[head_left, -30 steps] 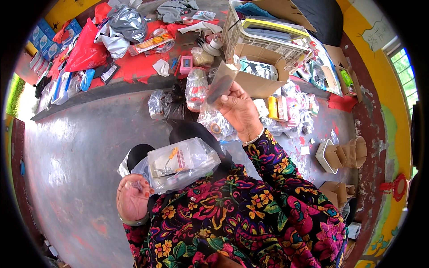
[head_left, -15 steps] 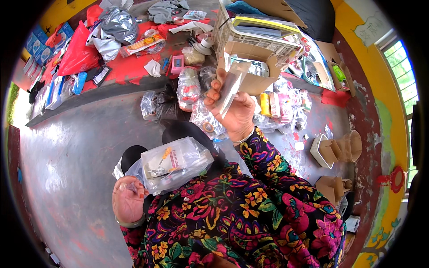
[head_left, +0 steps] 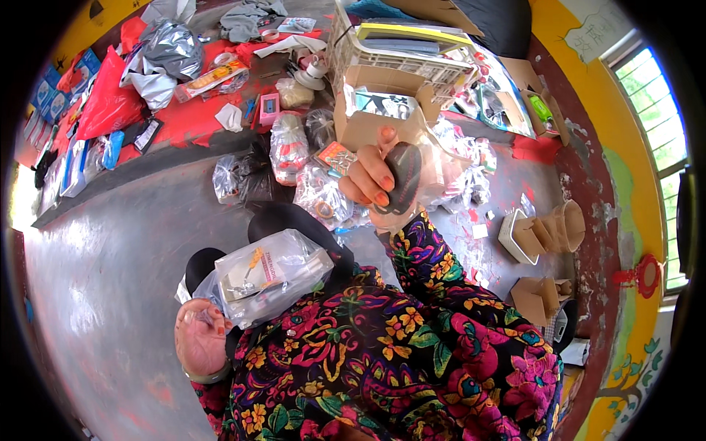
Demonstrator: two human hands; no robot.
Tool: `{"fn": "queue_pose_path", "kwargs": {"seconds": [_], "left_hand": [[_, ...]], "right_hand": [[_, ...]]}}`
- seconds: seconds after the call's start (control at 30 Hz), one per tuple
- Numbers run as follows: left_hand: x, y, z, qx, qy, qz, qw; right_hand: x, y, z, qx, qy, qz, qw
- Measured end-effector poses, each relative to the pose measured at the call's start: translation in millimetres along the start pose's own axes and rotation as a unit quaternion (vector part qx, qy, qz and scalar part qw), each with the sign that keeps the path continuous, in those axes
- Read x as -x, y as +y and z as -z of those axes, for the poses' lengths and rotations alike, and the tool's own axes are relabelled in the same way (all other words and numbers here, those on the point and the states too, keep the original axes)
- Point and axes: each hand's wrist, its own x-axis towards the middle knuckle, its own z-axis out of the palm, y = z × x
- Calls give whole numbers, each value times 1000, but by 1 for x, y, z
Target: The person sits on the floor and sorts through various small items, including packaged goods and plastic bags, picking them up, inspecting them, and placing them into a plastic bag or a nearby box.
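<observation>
Here, the right hand (head_left: pixel 376 184), raised at about 12 o'clock from the lap, closes its fingers around a clear plastic pouch (head_left: pixel 419 173) with a dark oval object (head_left: pixel 404 176) inside. At about 8 o'clock, the left hand (head_left: pixel 197 336) is curled, fingertips pinched on something too small to identify. Between them, a clear bag of packets (head_left: pixel 268 272) rests on the lap. An open cardboard box (head_left: pixel 375 110) sits just beyond the pouch.
</observation>
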Motion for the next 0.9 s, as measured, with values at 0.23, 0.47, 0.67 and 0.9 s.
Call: {"fn": "queue_pose_path", "kwargs": {"seconds": [0.23, 0.47, 0.67, 0.9], "left_hand": [[-1, -1, -3, 4, -1, 1, 1000], [-2, 0, -5, 0, -2, 8, 1000], [0, 0, -2, 5, 36, -5, 999], [-2, -2, -3, 3, 28, 12, 1000]], "right_hand": [[0, -9, 2, -22, 113, 74, 991], [7, -16, 15, 14, 64, 74, 995], [45, -55, 48, 96, 174, 87, 976], [116, -68, 89, 235, 447, -47, 862]]}}
